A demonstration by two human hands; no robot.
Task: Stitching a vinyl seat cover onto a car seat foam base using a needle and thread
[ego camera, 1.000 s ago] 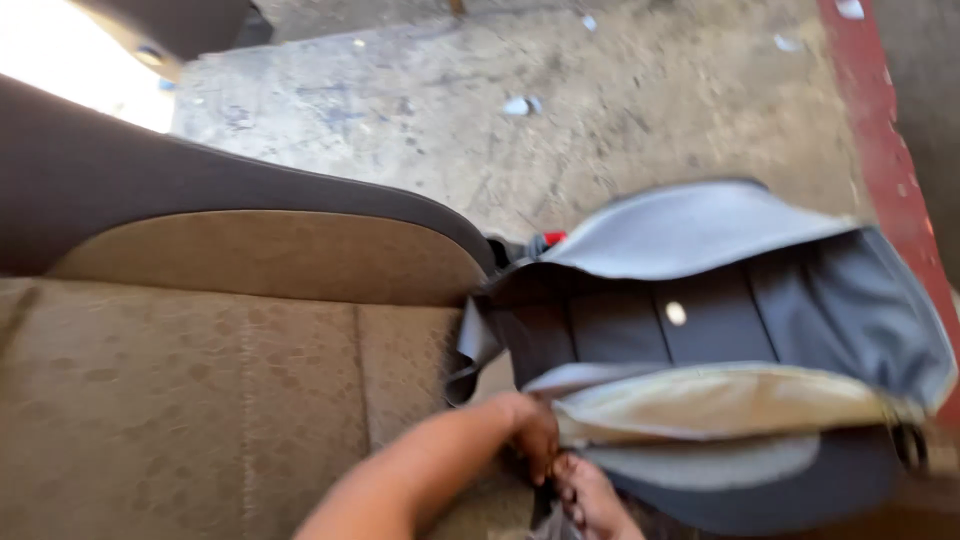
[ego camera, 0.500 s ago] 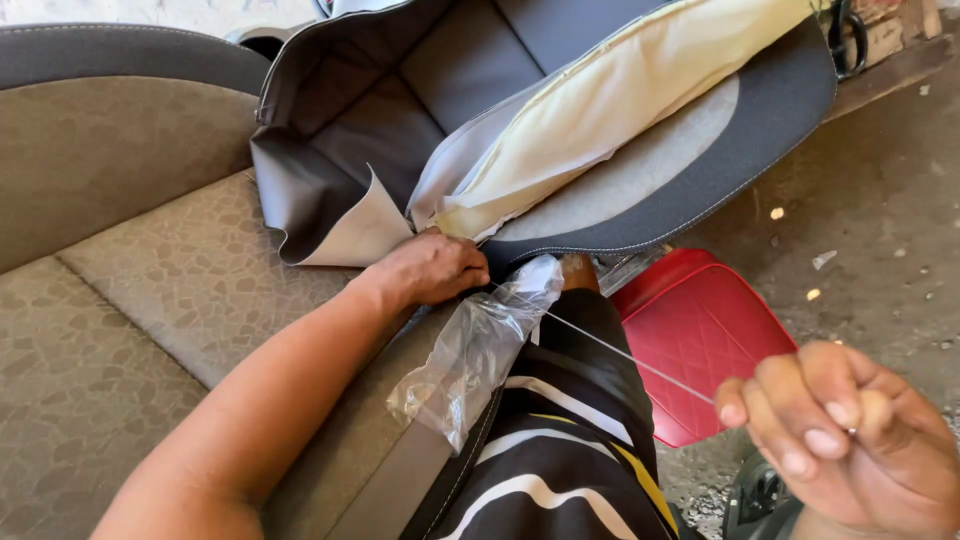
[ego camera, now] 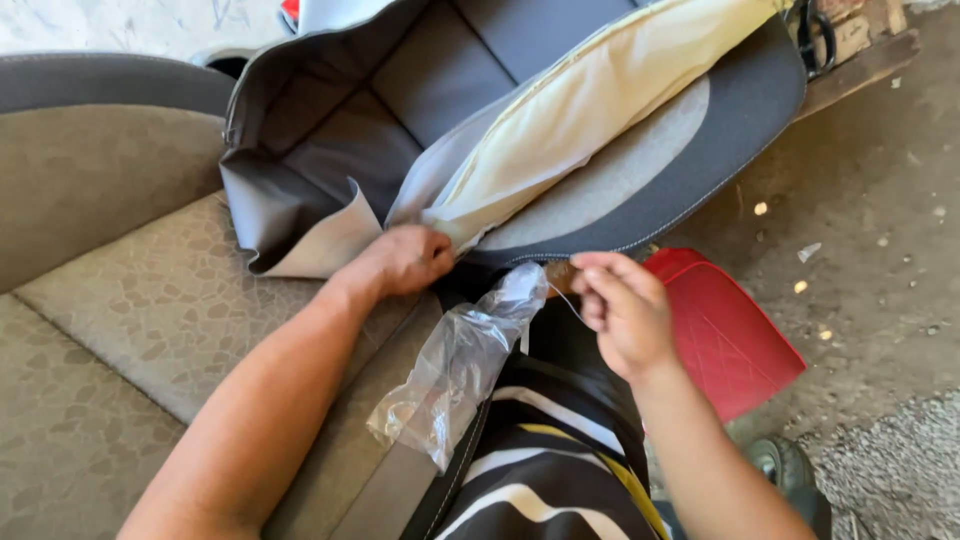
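Left hand [ego camera: 405, 262] closed on the edge of the dark grey seat cover [ego camera: 620, 200], pinching fabric where cream foam padding [ego camera: 580, 120] meets the seam. Right hand [ego camera: 625, 310], just right of it, fingers pinched narrow on a thin thread [ego camera: 560, 296] running back to that seam; needle not discernible. Cover lies just ahead of both hands, draped over the patterned brown seat cushion [ego camera: 150, 320]. Crumpled clear plastic bag [ego camera: 455, 370] hangs below, between the hands. Red quilted panel [ego camera: 730, 335] under the right hand. Judgement: cover is soft, floppy, light; best gripped at the stitched edge. Thread fine, likely slippery.
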